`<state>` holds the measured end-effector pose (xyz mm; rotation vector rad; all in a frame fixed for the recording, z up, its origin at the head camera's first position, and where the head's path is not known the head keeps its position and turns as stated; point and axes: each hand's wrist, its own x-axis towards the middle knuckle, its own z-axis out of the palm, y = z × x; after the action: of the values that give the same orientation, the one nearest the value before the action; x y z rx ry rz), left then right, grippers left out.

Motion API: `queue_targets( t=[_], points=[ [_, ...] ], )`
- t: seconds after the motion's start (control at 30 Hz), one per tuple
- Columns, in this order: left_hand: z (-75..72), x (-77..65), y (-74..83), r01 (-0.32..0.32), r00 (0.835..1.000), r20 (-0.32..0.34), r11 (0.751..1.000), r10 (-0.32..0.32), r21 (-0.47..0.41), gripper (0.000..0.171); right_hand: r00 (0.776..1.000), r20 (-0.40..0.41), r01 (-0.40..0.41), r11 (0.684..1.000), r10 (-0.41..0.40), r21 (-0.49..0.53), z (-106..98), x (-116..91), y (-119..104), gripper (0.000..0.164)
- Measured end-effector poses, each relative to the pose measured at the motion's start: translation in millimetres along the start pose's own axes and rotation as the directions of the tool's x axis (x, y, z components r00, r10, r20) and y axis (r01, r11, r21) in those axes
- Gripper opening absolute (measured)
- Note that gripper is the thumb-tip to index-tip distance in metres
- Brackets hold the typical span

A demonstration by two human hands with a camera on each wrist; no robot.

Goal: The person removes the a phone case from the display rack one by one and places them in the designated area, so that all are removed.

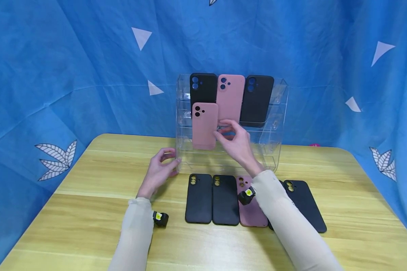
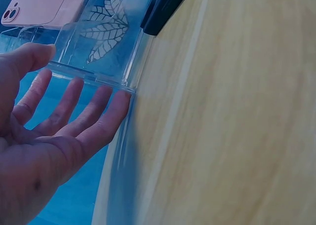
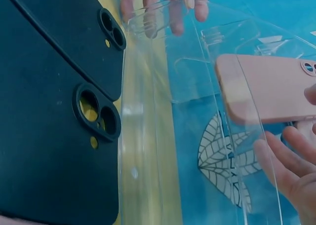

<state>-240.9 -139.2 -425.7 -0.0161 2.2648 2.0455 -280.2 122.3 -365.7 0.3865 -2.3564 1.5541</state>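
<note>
A clear tiered display rack [image 1: 274, 148] stands on the table. In it, a pink phone case [image 1: 205, 128] is upright in a lower tier, in front of a black case [image 1: 203, 88]. My right hand [image 1: 235, 141] is at this pink case's right edge, thumb and fingers apart; whether the thumb touches is unclear. Another pink case [image 1: 231, 96] and a black case [image 1: 256, 99] stand in the rack's upper part. With extended fingers, my left hand [image 2: 64, 116] touches the rack's left side edge, its thumb near the front.
Before the rack lie a black case [image 1: 198, 199], another black case [image 1: 225, 201], a pink case [image 1: 252, 212] and further black cases [image 1: 303, 203], partly under my right forearm. A blue patterned cloth [image 1: 88, 56] hangs behind the wooden table [image 1: 98, 188].
</note>
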Motion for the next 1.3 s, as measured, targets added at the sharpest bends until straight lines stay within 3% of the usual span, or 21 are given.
queue_targets(
  t=[0.3,0.67,1.0,1.3],
  points=[
    [-0.5,-0.7,0.3,-0.008,1.000,0.005,1.000,0.008,0.005,0.042,0.995,-0.088,0.039,0.999,-0.042,-0.033,11,2,0,0.035],
    [0.4,-0.7,1.1,-0.004,1.000,-0.005,1.000,0.004,0.008,0.041,0.990,-0.143,-0.016,0.997,0.006,-0.072,20,3,-3,0.033],
    [0.5,-0.3,1.4,0.000,1.000,-0.005,1.000,0.000,0.007,0.040,0.989,-0.150,0.000,1.000,-0.001,-0.005,20,4,-3,0.031],
    [-0.3,-0.7,0.1,-0.006,1.000,0.000,1.000,0.006,0.006,0.041,0.986,-0.154,0.070,0.995,-0.057,0.075,16,5,-5,0.031]
  ],
)
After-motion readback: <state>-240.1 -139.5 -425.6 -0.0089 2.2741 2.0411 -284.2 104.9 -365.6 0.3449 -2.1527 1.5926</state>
